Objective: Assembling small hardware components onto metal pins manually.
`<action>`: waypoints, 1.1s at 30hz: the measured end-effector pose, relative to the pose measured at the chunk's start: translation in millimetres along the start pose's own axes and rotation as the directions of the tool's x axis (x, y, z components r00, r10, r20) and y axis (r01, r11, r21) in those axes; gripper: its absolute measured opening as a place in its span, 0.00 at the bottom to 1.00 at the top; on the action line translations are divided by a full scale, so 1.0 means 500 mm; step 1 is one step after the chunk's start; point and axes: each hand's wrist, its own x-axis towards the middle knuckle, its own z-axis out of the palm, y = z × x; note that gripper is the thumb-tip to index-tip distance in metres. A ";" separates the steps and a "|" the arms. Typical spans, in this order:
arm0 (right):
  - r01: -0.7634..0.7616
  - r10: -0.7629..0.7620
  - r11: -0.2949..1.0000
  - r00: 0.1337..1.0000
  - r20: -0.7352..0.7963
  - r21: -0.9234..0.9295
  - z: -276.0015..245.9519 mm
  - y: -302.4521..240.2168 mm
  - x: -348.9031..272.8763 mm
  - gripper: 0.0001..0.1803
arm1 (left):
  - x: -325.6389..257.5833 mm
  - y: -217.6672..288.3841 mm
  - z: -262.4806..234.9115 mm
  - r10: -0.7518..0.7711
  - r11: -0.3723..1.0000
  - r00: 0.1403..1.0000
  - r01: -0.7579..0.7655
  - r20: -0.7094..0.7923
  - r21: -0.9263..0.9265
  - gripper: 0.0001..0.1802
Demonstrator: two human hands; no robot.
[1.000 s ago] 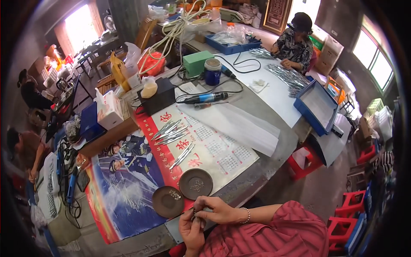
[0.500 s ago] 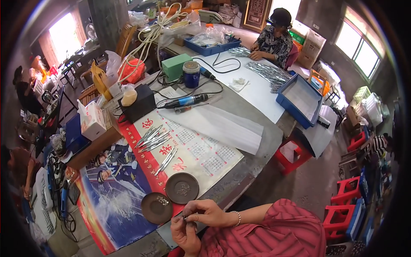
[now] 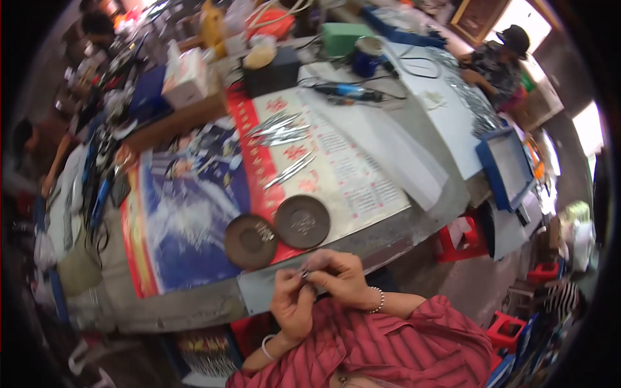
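Note:
In front of my body, at the table's near edge, both hands meet fingertip to fingertip. My left hand pinches a tiny metal piece, too small to make out well. My right hand, with a beaded bracelet at its wrist, has thumb and finger closed on the same piece. Just beyond them two round brown dishes lie side by side. Small shiny bits sit in the left dish; the right dish holds thin metal bits. Farther off, several slender silver tapered pieces lie on a red and white calendar sheet.
A blue-handled electric tool with a cord lies beyond the white paper. Tissue box, black box and green box stand at the back. Far right, a person sits near a blue tray. A red stool stands below.
The view has turned and tipped downward, so the table and dishes appear shifted and more of my lap shows. My hands stay together, pinching the tiny piece.

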 end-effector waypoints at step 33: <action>0.003 -0.075 0.924 0.982 -0.174 -0.383 -0.031 0.051 0.075 0.36 | -0.011 0.002 -0.031 -0.355 0.886 0.934 0.325 -0.032 -0.331 0.13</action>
